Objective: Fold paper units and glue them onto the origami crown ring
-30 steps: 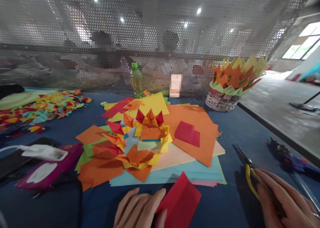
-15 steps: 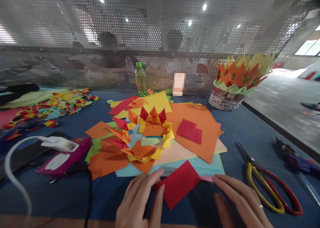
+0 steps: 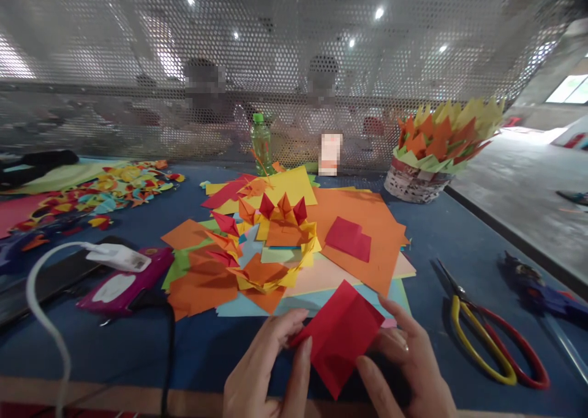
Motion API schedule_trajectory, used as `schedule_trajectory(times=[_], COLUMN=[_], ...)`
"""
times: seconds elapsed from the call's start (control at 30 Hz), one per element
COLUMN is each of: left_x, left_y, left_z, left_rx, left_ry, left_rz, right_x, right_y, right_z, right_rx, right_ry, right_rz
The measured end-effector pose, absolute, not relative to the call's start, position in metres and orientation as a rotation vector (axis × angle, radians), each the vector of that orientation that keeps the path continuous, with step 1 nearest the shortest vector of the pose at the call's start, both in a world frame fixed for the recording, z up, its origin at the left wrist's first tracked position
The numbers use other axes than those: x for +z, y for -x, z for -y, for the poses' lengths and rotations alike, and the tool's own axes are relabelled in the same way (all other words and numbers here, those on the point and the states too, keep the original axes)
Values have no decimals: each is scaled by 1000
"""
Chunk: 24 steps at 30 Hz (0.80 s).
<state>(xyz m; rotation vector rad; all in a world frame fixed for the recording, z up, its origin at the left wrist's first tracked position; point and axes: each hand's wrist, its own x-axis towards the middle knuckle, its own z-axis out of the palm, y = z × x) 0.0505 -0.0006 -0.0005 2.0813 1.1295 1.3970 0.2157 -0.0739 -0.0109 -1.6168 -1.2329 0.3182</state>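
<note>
A folded red paper [image 3: 342,335] is lifted off the blue table [image 3: 206,350] near its front edge. My left hand [image 3: 271,366] pinches its left corner with thumb and fingers. Its right side rests in my right hand [image 3: 408,369], thumb under the lower edge and fingers behind. Just beyond lies a pile of coloured sheets [image 3: 362,246] with a ring of folded orange, red and yellow paper points [image 3: 271,246] on top.
Yellow and red handled scissors [image 3: 491,338] lie to the right, a blue glue gun [image 3: 537,286] beyond them. A magenta packet [image 3: 124,280] and white charger with cable [image 3: 114,257] lie left. A basket of folded paper [image 3: 429,155], a green bottle [image 3: 261,142] and a mesh screen stand behind.
My right hand left the scissors, came across to the red paper and took hold of it. Both hands have lifted the paper off the table.
</note>
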Motion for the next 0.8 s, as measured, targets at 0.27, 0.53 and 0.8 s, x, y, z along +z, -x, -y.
schedule_trajectory(times=[0.27, 0.53, 0.8], left_x=[-1, -1, 2], left_y=[-56, -47, -36], left_z=[2, -7, -15], left_rx=[1271, 1166, 1199], left_ry=[-2040, -2229, -2347], left_rz=[-1034, -1064, -1061], right_x=[-7, -11, -12], right_y=[-237, -234, -243], right_z=[65, 70, 77], right_rx=[311, 172, -377], right_ry=[1539, 1583, 1714], right_rz=[1485, 1502, 1530])
